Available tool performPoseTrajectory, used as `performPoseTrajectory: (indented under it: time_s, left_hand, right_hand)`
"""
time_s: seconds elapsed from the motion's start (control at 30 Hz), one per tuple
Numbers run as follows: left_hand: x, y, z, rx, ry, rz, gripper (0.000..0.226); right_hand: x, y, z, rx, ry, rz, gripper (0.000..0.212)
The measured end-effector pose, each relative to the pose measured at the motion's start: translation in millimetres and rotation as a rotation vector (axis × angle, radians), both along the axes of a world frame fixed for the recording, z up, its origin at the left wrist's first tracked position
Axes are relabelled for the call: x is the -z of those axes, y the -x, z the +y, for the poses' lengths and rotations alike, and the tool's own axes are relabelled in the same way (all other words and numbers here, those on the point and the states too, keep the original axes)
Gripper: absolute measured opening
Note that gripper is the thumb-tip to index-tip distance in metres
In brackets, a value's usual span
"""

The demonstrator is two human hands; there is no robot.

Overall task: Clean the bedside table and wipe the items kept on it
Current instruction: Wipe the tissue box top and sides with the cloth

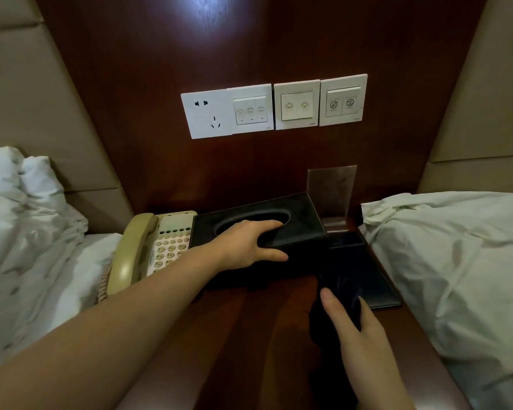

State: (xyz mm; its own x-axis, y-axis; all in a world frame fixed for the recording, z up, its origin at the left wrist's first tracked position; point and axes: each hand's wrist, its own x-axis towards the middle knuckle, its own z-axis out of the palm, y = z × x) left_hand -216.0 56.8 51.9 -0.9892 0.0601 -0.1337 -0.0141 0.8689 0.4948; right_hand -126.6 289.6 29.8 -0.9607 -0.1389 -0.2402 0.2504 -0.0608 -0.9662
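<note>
From the head camera, the left hand point(253, 244) is gripping the black tissue box point(258, 229) at the far middle of the bedside table point(249, 335), fingers curling into its oval opening, thumb on the near side. The right hand point(359, 329) is pressing a dark cloth point(326, 321) onto the tabletop, fingers fairly straight, beside a dark pad point(365, 273). A beige telephone point(151, 250) is sitting left of the box

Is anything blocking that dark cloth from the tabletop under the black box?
Yes: the tissue box, gripped by the left hand, covers it. The right hand presses the cloth just in front.
</note>
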Motion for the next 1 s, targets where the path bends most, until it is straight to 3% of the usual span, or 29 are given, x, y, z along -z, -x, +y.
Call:
performPoseTrajectory:
  time_s: [0.13,0.37,0.5,0.6,0.83,1.0]
  left_hand:
    - [5,12,-6,0.02,0.073,-0.045,0.086]
    - [4,17,-21,0.013,0.054,-0.053,0.086]
    - [7,10,-31,0.024,0.093,-0.074,0.084]
    - [12,11,-29,0.037,0.114,-0.081,0.083]
    - [5,28,-33,0.039,0.153,-0.12,0.084]
    - [4,35,-33,0.037,0.146,-0.155,0.084]
  right_hand:
    - [4,5,-11,0.01,0.03,-0.015,0.05]
    - [11,12,-18,-0.012,-0.015,-0.026,0.012]
    - [17,15,-23,0.013,-0.02,-0.014,0.02]
    - [17,15,-29,0.022,0.002,-0.004,0.011]
    - [21,15,-34,0.002,0.014,-0.005,0.016]
    - [22,17,-36,-0.019,-0.003,-0.015,0.008]
